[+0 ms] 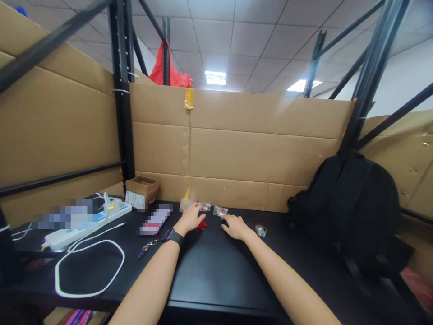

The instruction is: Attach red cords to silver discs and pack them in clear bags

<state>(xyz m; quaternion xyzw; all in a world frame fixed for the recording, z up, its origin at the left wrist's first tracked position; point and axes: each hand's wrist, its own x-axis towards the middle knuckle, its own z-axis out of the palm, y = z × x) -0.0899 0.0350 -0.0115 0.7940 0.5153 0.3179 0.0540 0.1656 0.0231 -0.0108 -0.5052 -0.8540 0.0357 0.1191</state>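
Note:
Both my arms reach forward over a black table (216, 271). My left hand (191, 218), with a dark watch at the wrist, lies on the table with fingers stretched toward a small clear bag (204, 206), its fingertips touching it. A bit of red string (202, 225) shows beside that hand. My right hand (235, 227) rests palm down, its fingers curled near a second clear bag with red contents (221, 211). A small silver round part (260, 230) sits just right of the right hand.
A white power strip (84, 224) and a looped white cable (88, 271) lie at left. A small cardboard box (142, 191) stands at the back, a black backpack (352, 207) at right. Cardboard walls (237, 149) enclose the table. A keyring (147, 248) lies near my left wrist.

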